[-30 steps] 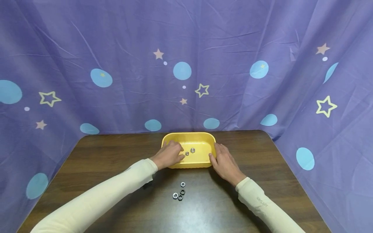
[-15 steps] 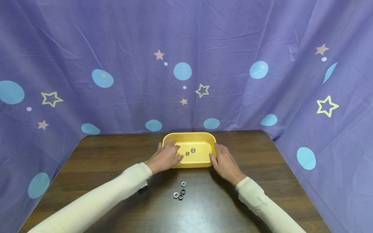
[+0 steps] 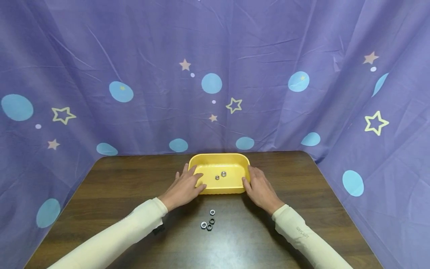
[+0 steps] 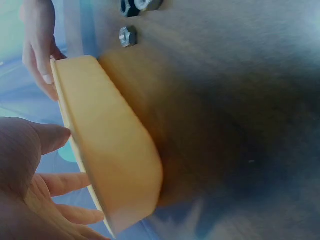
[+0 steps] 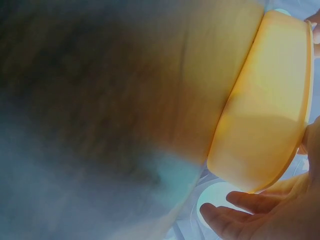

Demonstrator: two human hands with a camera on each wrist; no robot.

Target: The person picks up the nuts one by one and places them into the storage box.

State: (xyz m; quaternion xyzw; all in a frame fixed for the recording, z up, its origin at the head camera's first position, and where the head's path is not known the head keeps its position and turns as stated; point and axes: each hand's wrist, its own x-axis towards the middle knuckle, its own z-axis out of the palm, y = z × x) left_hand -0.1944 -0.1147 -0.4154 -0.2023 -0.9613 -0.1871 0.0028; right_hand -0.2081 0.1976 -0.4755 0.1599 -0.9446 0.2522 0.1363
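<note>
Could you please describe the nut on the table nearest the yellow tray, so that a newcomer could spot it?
On the brown table, find the yellow tray near its far edge. The silver nut lies on the table in front of the tray's near side. A gap separates it from the three other nuts there, which bunch closer to the camera.

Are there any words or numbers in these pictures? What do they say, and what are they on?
No word or number is readable.
Right sleeve: small lettering, too blurred to read.
Left sleeve: no readable text.
Yellow tray: none I can see.
Nuts: none I can see.
Curtain: star and dot shapes, no words.
</note>
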